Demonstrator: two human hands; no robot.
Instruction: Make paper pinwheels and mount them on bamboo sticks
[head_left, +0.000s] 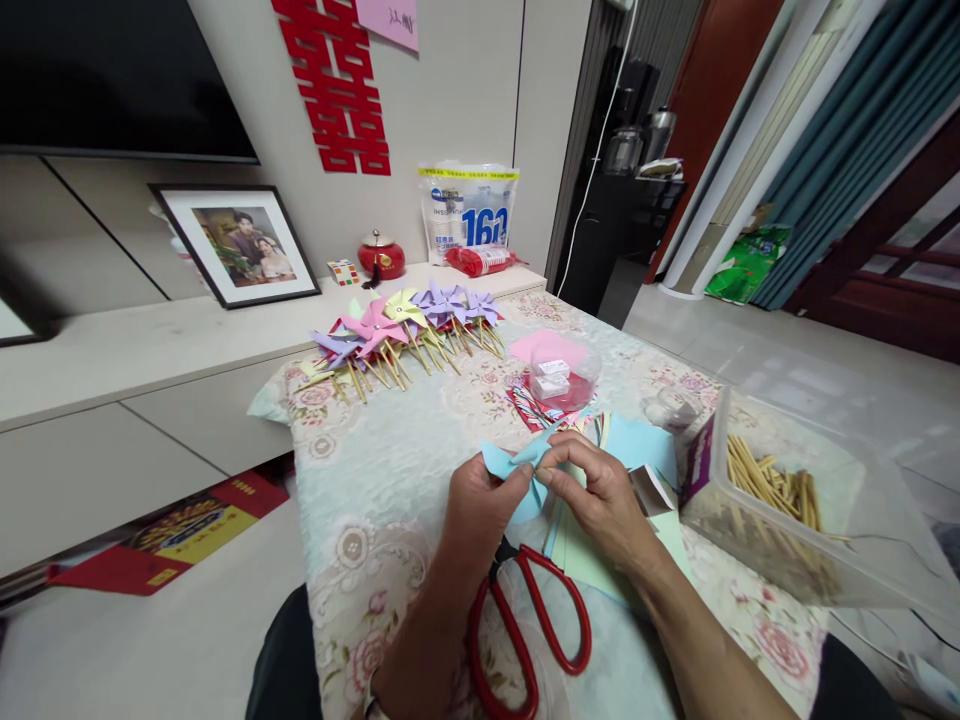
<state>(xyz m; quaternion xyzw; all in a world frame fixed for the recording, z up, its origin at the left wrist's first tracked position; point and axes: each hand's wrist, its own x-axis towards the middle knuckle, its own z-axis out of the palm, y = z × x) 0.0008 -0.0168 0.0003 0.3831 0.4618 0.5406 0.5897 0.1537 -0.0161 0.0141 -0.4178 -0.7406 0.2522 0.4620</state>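
Both hands meet on a light blue paper pinwheel above the table, its blades partly folded toward the middle. My left hand pinches the paper from the left, thumb near the centre. From the other side, my right hand presses thumb and forefinger together at the centre; whether a small pin is between them I cannot make out. Below the hands lie scissors with red handles, their blades hidden. Under my right forearm is a stack of pale green paper, with a blue sheet and a small open box beside it.
Finished pinwheels on sticks lie at the table's far left. A clear round tub stands beyond my hands. At right, a clear plastic bin holds several wooden sticks. A framed photo and a red jar stand on the cabinet.
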